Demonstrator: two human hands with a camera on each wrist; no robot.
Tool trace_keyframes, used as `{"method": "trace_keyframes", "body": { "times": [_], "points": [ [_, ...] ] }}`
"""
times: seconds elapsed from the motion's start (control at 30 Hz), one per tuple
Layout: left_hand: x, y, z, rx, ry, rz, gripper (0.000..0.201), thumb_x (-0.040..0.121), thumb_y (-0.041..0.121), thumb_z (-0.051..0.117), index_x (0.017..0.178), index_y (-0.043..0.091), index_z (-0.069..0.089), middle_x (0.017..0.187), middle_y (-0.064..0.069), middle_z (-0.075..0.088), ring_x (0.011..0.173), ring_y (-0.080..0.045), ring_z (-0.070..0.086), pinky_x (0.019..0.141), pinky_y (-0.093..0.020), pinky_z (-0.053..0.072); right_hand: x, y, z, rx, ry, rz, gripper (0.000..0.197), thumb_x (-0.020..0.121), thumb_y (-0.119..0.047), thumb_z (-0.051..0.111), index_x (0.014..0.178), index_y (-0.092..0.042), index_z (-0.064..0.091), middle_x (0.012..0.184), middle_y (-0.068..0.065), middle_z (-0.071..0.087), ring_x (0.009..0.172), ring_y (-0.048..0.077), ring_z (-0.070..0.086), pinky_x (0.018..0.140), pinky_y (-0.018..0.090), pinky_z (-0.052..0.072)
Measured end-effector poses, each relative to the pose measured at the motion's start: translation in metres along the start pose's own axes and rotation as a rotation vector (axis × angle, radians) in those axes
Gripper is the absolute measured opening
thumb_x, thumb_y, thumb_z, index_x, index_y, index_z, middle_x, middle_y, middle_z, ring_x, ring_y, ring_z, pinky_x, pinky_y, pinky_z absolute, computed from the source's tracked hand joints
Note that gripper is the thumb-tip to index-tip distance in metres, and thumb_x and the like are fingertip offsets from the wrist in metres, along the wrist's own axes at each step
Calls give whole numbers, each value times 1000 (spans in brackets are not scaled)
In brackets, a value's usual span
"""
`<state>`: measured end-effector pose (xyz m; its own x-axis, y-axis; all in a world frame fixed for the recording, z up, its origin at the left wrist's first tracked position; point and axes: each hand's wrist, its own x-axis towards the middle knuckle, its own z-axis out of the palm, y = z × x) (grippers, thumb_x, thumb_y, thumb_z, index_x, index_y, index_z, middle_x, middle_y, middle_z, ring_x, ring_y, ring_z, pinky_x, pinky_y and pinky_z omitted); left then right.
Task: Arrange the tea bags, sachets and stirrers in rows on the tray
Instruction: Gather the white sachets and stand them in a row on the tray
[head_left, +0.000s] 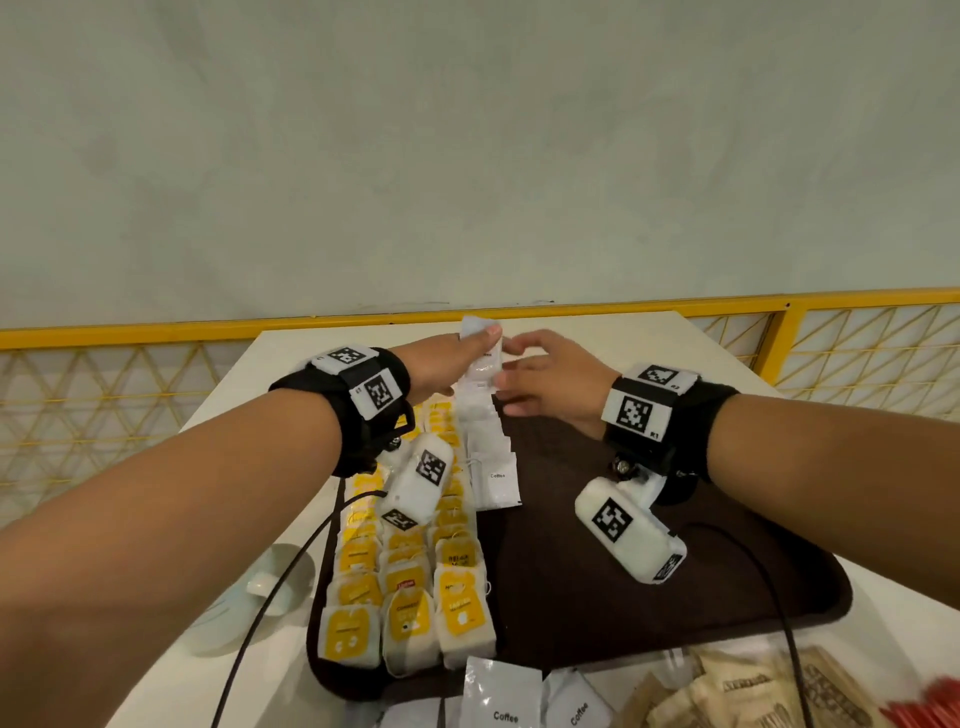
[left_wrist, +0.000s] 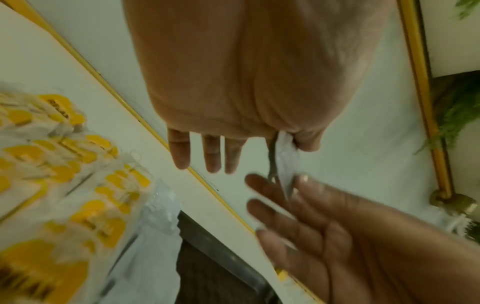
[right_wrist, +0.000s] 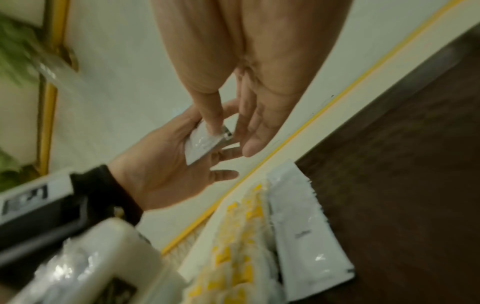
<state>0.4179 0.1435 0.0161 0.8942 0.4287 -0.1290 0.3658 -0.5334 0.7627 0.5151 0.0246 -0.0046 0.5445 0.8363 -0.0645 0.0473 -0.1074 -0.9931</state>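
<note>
Two hands meet above the far end of the dark brown tray (head_left: 597, 582). The left hand (head_left: 441, 364) pinches a white sachet (head_left: 483, 358) between thumb and forefinger, its other fingers straight. The right hand (head_left: 550, 384) is just beside it with fingers loosely spread; its thumb touches the sachet's face in the right wrist view. On the tray, yellow tea bags (head_left: 410, 587) lie in three overlapping rows along the left side, and a row of white coffee sachets (head_left: 491, 457) runs beside them. More coffee sachets (head_left: 504, 696), brown sachets (head_left: 748, 696) and red stirrers (head_left: 930, 712) lie on the white bench (head_left: 649, 343) at the near edge. A pale cup (head_left: 260, 597) sits left of the tray.
</note>
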Motion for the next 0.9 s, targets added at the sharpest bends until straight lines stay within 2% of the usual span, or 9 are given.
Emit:
{"method": "trace_keyframes", "body": {
  "times": [0.1,0.2,0.27,0.33,0.4,0.57,0.7,0.8,0.9],
  "points": [
    [-20,10,6,-54,-37,56,46,102,48,18,140,35,41,141,1,47,129,-18,43,99,-30,34,-11,-10,0,96,24,-25,47,88,-4,65,129,-12,43,109,12,63,89,19,64,74,34,59],
    [-35,17,12,45,5,-30,57,99,53,19,143,24,39,142,-3,45,124,-22,47,90,-26,33,-24,-13,-1,55,24,-34,42,88,-7,66,126,-7,49,103,12,63,84,18,62,62,27,57],
    [-38,16,10,94,0,-20,51,100,50,24,128,18,51,119,0,56,104,-19,55,82,-26,39,-32,-10,-3,16,14,-15,34,89,-6,65,120,-6,52,98,12,65,78,17,63,59,26,56],
    [-38,10,4,60,-14,28,30,101,38,38,99,16,59,96,-1,61,82,-13,59,72,-26,46,-39,-4,-5,-31,11,40,30,89,-3,63,117,-6,53,95,13,66,74,17,64,60,25,57],
    [-36,0,-2,55,-44,19,18,99,23,49,89,14,61,83,-2,64,71,-8,61,66,-22,48,-44,6,-6,-88,1,102,28,89,-2,63,116,-4,54,96,14,66,75,18,65,62,26,58],
    [-30,-8,4,308,-180,10,12,91,14,61,101,13,69,80,5,69,70,-1,64,63,-15,48,-47,26,-4,-167,-63,210,19,90,5,56,107,-4,55,88,12,65,72,19,64,59,27,58],
    [-16,-9,16,524,-162,22,14,90,19,64,101,12,69,78,7,64,66,-1,57,57,-11,42,-44,37,-2,-223,-69,262,13,88,8,59,93,-4,56,86,17,64,72,22,66,67,32,59],
    [-3,-12,23,617,-163,12,19,88,22,66,102,10,71,84,6,62,68,-2,51,63,-15,40,-39,42,-1,-291,-76,284,15,85,8,63,83,-5,55,76,14,61,66,19,63,69,33,59],
    [6,-14,26,651,-174,-23,20,87,24,68,100,9,73,88,5,64,77,-7,53,73,-21,40,-32,44,-1,-353,-102,313,19,82,9,65,85,-5,54,72,13,60,62,17,62,66,32,59]
  ]
}}
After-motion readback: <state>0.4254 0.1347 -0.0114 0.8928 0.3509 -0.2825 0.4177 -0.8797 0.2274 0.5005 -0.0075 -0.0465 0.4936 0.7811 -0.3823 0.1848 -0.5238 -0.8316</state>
